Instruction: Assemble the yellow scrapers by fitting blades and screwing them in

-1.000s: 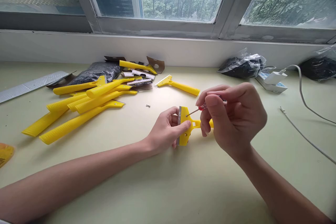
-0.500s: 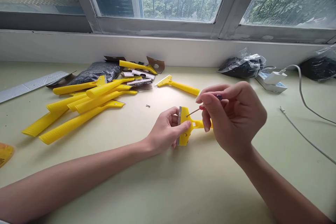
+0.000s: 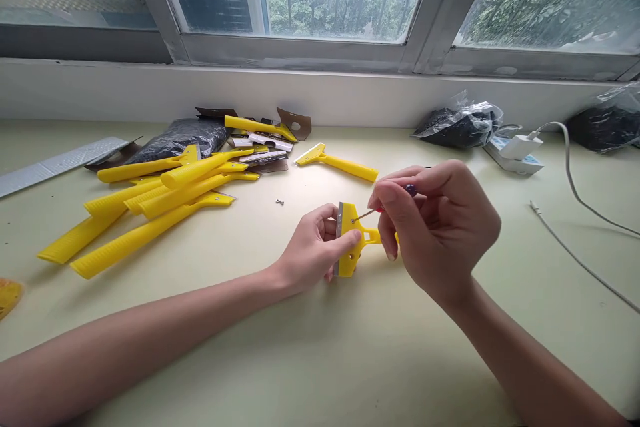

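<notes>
Fingers of the left hand (image 3: 313, 250) pinch the head of a yellow plastic scraper with a metal blade (image 3: 351, 240), holding it against the pale green counter (image 3: 320, 347) near its middle. Fingers of the right hand (image 3: 435, 227) close around a small red-handled screwdriver (image 3: 380, 209), its thin metal tip set on the upper screw of the scraper's head. A single loose screw (image 3: 280, 201) lies on the counter just behind the left hand. Toward the counter's left edge sits a pile of long yellow scraper handles (image 3: 150, 200), with a black plastic bag (image 3: 183, 137) and cardboard blade packets (image 3: 265, 147) behind it at the back edge. One assembled yellow scraper (image 3: 337, 163) lies apart, behind the hands. A white charger with cable (image 3: 520, 147) rests near the back right corner beside another dark bag (image 3: 463, 123).
</notes>
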`<action>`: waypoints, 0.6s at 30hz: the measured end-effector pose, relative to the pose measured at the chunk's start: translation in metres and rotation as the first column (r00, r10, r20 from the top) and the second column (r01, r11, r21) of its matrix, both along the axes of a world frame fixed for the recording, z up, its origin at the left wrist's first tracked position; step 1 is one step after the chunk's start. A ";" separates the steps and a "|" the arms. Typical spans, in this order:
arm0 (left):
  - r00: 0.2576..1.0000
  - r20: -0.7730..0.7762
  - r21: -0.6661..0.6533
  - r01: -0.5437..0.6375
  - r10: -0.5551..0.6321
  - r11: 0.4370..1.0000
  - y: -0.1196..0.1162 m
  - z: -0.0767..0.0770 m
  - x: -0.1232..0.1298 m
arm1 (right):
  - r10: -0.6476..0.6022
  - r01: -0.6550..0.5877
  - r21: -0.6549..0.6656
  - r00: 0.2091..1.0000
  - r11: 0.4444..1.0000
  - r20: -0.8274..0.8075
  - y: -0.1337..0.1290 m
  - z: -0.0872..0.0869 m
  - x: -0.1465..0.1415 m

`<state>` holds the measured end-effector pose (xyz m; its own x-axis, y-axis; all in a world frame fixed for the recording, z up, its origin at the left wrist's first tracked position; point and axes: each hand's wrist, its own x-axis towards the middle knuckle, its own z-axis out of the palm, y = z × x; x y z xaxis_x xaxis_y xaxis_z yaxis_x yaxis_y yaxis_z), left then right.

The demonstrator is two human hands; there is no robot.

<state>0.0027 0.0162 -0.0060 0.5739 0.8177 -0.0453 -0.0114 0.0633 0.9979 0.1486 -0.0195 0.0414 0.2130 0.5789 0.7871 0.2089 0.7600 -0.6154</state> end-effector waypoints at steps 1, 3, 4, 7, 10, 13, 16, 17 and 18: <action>1.000 -0.002 -0.001 0.000 0.000 1.000 0.000 0.000 0.000 | 0.001 -0.001 -0.002 1.000 1.000 0.011 0.000 0.000 0.000; 1.000 -0.005 0.002 0.003 -0.003 1.000 0.000 0.000 0.000 | 0.008 -0.008 -0.008 0.998 1.000 0.056 0.000 -0.001 0.002; 1.000 -0.007 0.005 0.006 -0.006 1.000 0.000 0.000 -0.001 | 0.013 -0.012 -0.008 0.997 1.000 0.079 0.000 -0.001 0.003; 1.000 -0.010 0.015 0.009 -0.009 1.000 0.000 0.000 0.000 | 0.010 -0.011 0.008 0.995 1.000 0.097 -0.001 -0.001 0.004; 1.000 -0.008 0.007 0.009 -0.009 1.000 0.001 0.000 0.001 | 0.012 -0.012 0.011 0.999 1.000 0.038 -0.002 0.000 0.001; 1.000 -0.005 -0.014 0.004 -0.004 1.000 0.000 0.001 0.001 | 0.009 -0.009 -0.009 1.000 1.000 -0.024 -0.003 0.000 -0.003; 1.000 -0.001 -0.016 -0.003 0.003 1.000 -0.001 0.001 0.001 | 0.030 -0.030 -0.036 0.999 0.999 0.013 -0.004 0.000 -0.001; 1.000 -0.004 -0.015 -0.006 0.006 1.000 -0.001 0.002 0.001 | 0.039 -0.037 -0.041 0.998 0.998 0.042 -0.003 0.000 0.000; 1.000 -0.008 -0.015 -0.011 0.010 1.000 -0.001 0.002 0.001 | 0.047 -0.044 -0.041 0.996 0.998 0.070 -0.003 0.001 0.002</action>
<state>0.0036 0.0154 -0.0044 0.5649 0.8229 -0.0620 -0.0038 0.0778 0.9970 0.1503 -0.0226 0.0421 0.1304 0.6171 0.7760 0.2191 0.7454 -0.6296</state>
